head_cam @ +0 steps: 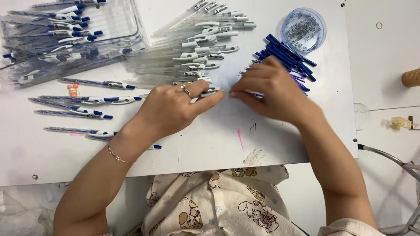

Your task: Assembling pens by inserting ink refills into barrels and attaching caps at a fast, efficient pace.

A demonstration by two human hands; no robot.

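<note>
— What lies at the far left of the table (271, 135)?

— A clear plastic tray (131, 26) with finished blue-and-white pens in it. Below it, a few more finished pens (94, 99) lie flat on the white surface, roughly parallel, with a small pink figurine (73, 90) among them.

— And the left hand (168, 107)?

— It rests on the table near the middle, a ring on one finger and a thin bracelet (116, 156) at the wrist. Its grip is closed: thumb and fingers pinch one clear pen barrel (209, 91), whose end pokes out toward the other hand.

— What is behind it?

— A loose heap of clear barrels (192, 48) with white clips and silver tips, fanned out just above the hand.

— Then the right hand (271, 89)?

— Just beside the left, fingertips almost meeting the barrel's end. Its fingers are drawn together as if pinching something small, but what they hold I cannot tell; the motion blurs it.

— Further right?

— A pile of dark blue refills (286, 59) partly under that hand, and beyond it a round clear container (303, 29) of tiny metal springs, near the table's corner.
</note>
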